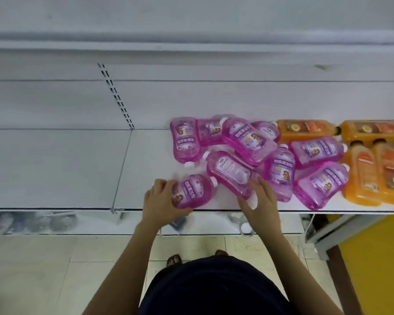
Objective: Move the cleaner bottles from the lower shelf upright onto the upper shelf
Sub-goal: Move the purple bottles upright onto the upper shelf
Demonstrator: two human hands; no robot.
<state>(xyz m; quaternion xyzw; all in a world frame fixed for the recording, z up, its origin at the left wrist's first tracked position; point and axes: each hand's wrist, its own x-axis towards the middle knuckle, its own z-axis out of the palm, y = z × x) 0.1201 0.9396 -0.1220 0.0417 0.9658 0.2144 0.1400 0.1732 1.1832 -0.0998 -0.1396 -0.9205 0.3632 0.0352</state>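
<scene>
Pink bottle [191,193] lying at front edge of shelf [55,167], gripped by curled fingers of left hand [162,201]. Second pink bottle [228,171] touched at its base by right hand [259,201], fingers spread; whether a grip is made cannot be told.

We see through one wide-angle camera worn on our head, facing forward and steeply down. It looks past our own torso and forearms onto the white shelf [55,167] close in front. Our left hand [163,198], the purple bottle [191,192] it grips and our right hand [259,201] sit mid-frame, with floor tiles [55,269] below.
</scene>
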